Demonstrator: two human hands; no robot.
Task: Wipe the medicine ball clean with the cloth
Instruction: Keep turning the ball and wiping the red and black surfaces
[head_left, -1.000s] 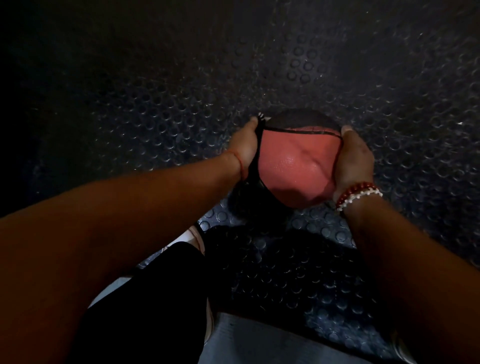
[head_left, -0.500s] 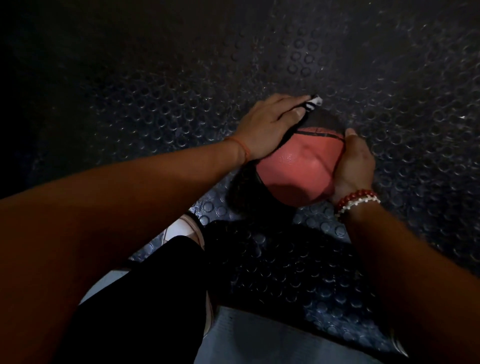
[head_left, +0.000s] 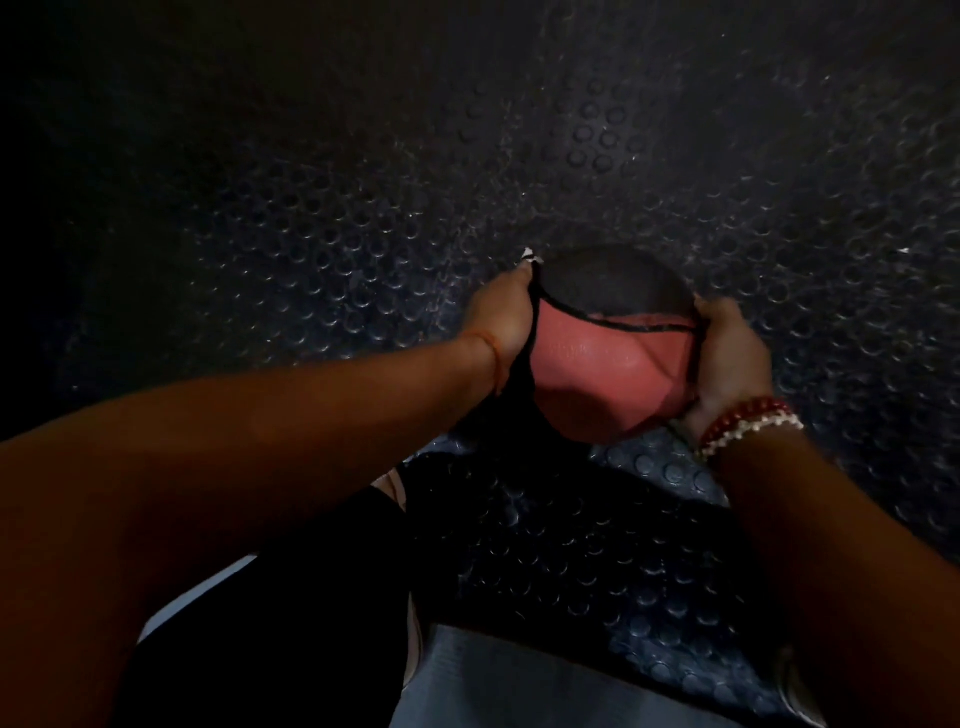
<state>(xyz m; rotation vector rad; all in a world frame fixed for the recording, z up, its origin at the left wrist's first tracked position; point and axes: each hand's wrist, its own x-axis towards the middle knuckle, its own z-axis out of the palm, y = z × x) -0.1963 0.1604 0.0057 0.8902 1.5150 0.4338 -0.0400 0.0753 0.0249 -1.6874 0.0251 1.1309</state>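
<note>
My left hand (head_left: 501, 317) is curled tight on the black cloth (head_left: 519, 387), bunching it against the left flank of the ball (head_left: 597, 374). The rest of the cloth hangs below that hand and is lost in shadow. A white tag (head_left: 529, 253) pokes out just above my knuckles. From this hand a thin black edge of the cloth runs taut across the ball's top toward my other hand.

The ball rests on the studded floor (head_left: 363, 234) between my two hands, touching both. Its near face is pink and faintly shiny and its far cap is dark. Whether that cap is the ball's own panel or cloth laid over it, I cannot tell in this light.

My right hand (head_left: 735, 358) is wrapped round the ball's right side, thumb on top. The cloth's edge slips under its palm, so it may be pinning cloth too. Beads (head_left: 748, 423) circle that wrist.

I judge the wiping under way, not finished. The cloth is pulled across the far upper part, while the broad near face lies bare. No dirt shows, so I cannot say how much is clean. What looks left is the near face and the underside, which would mean turning the ball.
</note>
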